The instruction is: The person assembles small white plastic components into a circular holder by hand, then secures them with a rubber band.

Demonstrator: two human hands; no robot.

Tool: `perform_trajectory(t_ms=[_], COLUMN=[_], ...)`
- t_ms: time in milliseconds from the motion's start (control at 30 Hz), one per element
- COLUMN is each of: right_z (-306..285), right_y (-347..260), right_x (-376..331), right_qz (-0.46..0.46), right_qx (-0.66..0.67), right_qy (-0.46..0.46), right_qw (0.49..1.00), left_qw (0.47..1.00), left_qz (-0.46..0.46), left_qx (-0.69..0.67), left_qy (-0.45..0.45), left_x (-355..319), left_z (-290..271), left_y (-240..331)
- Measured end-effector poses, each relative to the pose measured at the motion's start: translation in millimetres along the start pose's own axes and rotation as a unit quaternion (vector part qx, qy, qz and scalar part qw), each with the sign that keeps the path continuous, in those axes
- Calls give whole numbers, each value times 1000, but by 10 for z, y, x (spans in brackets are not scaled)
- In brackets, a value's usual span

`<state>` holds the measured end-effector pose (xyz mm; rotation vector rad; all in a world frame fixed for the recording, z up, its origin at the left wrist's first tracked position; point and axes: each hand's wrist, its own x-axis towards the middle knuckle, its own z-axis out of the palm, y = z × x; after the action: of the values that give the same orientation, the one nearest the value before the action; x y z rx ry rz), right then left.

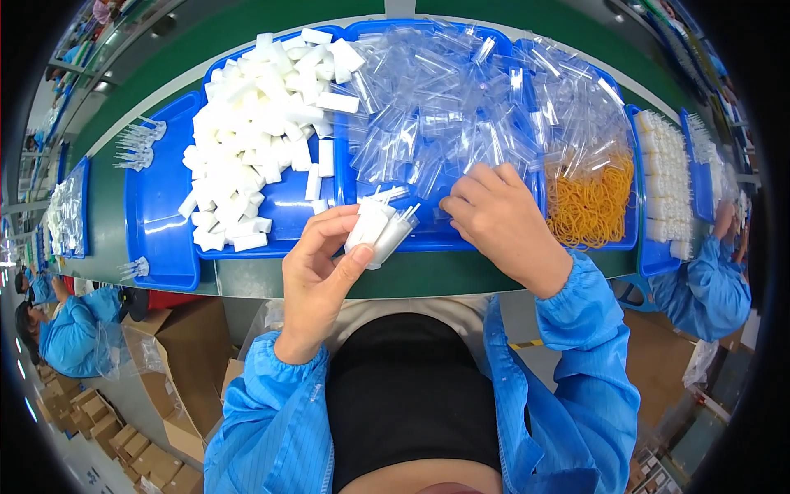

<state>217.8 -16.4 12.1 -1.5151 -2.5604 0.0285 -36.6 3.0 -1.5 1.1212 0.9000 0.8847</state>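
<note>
Between the thumb and fingers of my left hand [319, 265] is a small bundle of white pieces with thin white sticks [382, 230], partly in clear plastic. It is held tilted above the near edge of the middle blue tray [428, 240]. My right hand [508, 226] is just to its right, over the same tray, with fingers curled and thumb against them; whatever the fingertips hold is hidden. Beyond both hands lies a heap of clear plastic sleeves [444, 107]. White foam-like blocks [255, 123] fill the tray to the left.
Yellow-orange rubber bands [588, 206] lie in the right tray below more clear sleeves. A blue tray [160, 198] at far left has a few small white-stick bundles. Rows of white pieces [665, 177] stand at right. Co-workers in blue sit at both sides; cardboard boxes [193, 354] stand below.
</note>
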Motion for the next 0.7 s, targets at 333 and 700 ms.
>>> perform_trajectory(t_ms=[333,700], right_z=[-39,120], right_y=[-357,-511], right_x=[61,-24], right_qz=[293,291], right_qx=[675,742], right_qy=[237,213], right_qw=[634,565], left_qw=[996,996], left_qz=[60,30], left_qx=[68,72], left_qy=[-24,-40], left_x=[-86,-109], left_z=[113,164], left_y=[-31,-67])
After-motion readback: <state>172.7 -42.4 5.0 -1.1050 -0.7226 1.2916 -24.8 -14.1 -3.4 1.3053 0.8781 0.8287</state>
